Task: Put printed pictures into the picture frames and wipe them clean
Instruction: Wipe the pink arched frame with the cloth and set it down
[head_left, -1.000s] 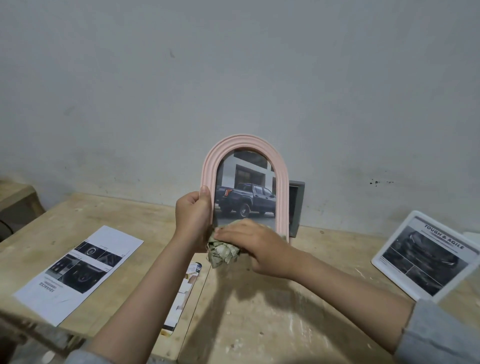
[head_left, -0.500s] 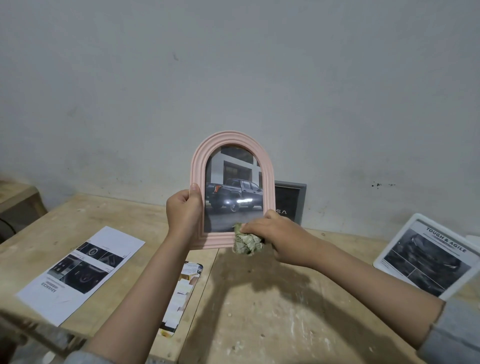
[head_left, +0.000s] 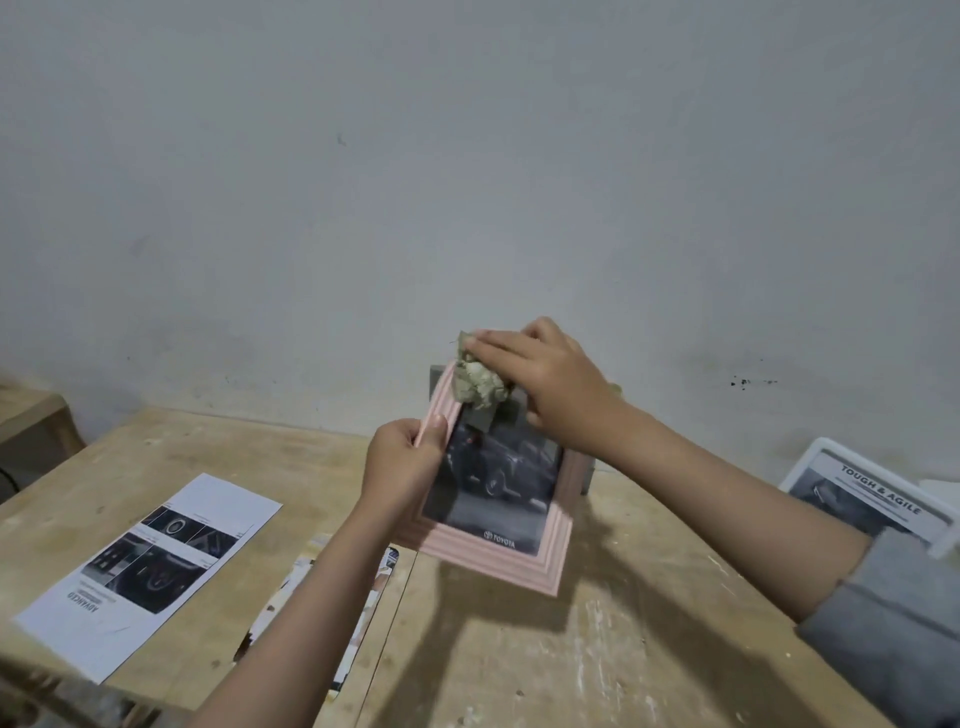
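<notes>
While the left hand (head_left: 402, 462) grips the left edge of the pink frame (head_left: 498, 551), fingers curled round it, the frame tilts back above the bench (head_left: 519, 649) with a truck picture (head_left: 493, 483) inside. The right hand (head_left: 550, 384) presses a crumpled cloth (head_left: 480, 387) onto the frame's far end, fingers closed on it. A printed sheet (head_left: 150, 566) lies at left, a white frame (head_left: 872, 501) at right.

The left hand (head_left: 402, 460) grips the left edge of the pink arched frame (head_left: 524, 564), tilted back over the wooden table (head_left: 597, 649). The right hand (head_left: 545, 384) presses a crumpled cloth (head_left: 480, 387) on its upper part. A printed sheet (head_left: 150, 566) lies left; a white frame (head_left: 878, 501), blurred, seems propped at right.
</notes>
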